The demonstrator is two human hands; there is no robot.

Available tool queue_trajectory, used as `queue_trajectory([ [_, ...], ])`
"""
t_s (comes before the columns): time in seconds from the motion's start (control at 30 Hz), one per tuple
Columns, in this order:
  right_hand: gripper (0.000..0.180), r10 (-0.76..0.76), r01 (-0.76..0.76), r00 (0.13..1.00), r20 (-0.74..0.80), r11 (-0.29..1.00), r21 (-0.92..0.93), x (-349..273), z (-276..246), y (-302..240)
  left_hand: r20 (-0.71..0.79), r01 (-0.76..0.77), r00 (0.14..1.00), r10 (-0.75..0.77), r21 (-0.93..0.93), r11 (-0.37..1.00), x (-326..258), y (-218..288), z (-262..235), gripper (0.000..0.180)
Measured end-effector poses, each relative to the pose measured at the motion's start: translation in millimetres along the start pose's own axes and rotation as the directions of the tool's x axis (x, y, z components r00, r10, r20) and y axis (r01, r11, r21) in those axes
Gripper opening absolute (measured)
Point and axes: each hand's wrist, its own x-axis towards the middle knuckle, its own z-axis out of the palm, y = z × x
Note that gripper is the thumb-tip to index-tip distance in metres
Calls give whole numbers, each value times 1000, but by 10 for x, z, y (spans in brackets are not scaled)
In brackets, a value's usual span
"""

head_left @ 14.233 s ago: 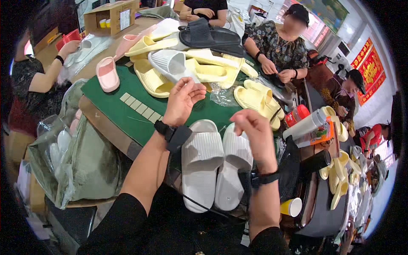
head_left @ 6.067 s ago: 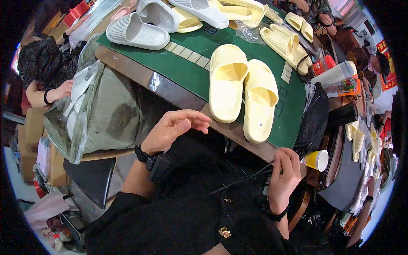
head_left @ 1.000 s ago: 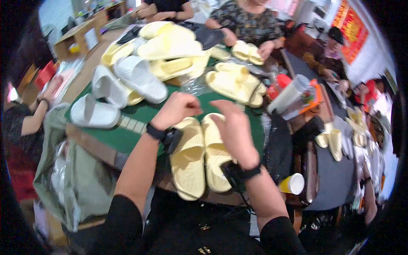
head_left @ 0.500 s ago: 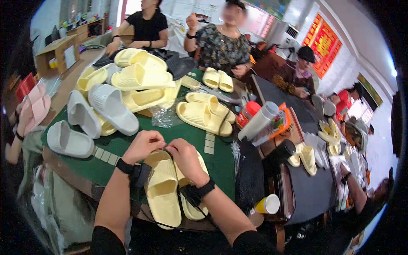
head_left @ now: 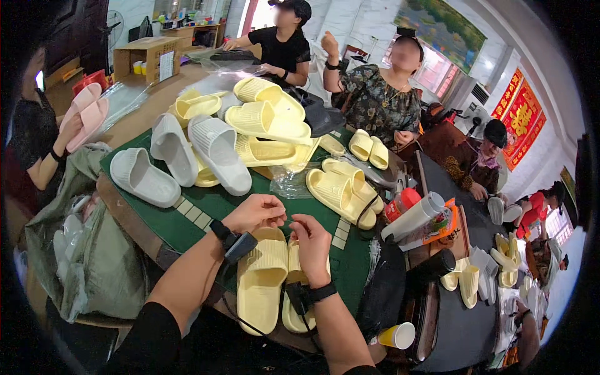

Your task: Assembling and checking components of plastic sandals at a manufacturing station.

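A pair of pale yellow slide sandals [head_left: 259,297] lies at the table's near edge, toes away from me. Just above their toe ends is my left hand [head_left: 252,214], its thumb and fingertips pinched together. My right hand [head_left: 312,247] hovers over the right sandal and partly hides it, fingers curled and thumb close to them. A small gap separates the two hands' fingertips; anything between them is too small to make out. Beyond lie grey slides [head_left: 220,156], a heap of yellow slides [head_left: 269,120] and another yellow pair [head_left: 337,190], on a green mat [head_left: 134,203].
Strips of pale squares [head_left: 192,214] and crumpled clear plastic [head_left: 291,183] lie on the mat. To the right stand a red-lidded jar [head_left: 406,201], a white cylinder [head_left: 415,217], a black cylinder [head_left: 431,267] and a yellow cup [head_left: 397,335]. Several people sit around; one holds pink slides [head_left: 87,115].
My fingertips, earlier together above the sandals, are now slightly apart. The view has swung left, so the scene sits further right and a person with pink slides shows more fully.
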Motion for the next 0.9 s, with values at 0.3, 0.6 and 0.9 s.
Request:
queue_trajectory([
  [0.3, 6, -3, -10, 996, -94, 991, -136, -21, 5, 33, 4, -23, 1000, 23, -118, 993, 16, -117, -8, 15],
  [0.6, 18, 132, -118, 982, -137, 987, 107, 74, -40, -1, 24, -51, 998, 53, -73, 996, 94, -50, 4, 18],
  [0.9, 10, -2, 0, 989, -149, 1000, -14, 22, -21, 98, 37, -37, 999, 39, -55, 998, 42, -84, -9, 20],
])
